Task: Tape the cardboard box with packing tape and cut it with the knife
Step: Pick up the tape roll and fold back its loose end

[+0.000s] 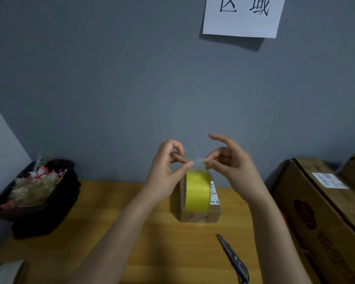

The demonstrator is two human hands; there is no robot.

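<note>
A small cardboard box (pixel 214 212) stands on the wooden table (pixel 156 238), and a strip of yellow tape (pixel 197 191) runs along its top. Above the far end of the box, my left hand (pixel 166 171) and my right hand (pixel 232 165) are raised. Both pinch a small clear scrap of tape (pixel 198 161) between thumb and fingertips. A utility knife (pixel 233 261) lies on the table near the front right, its blade pointing away from me. Part of a tape roll (pixel 6 271) shows at the bottom left corner.
A black bin (pixel 49 201) with crumpled tape and scraps stands at the left against the grey wall. Large cardboard boxes (pixel 324 214) are stacked on the right. A paper sign (pixel 243 15) hangs on the wall above.
</note>
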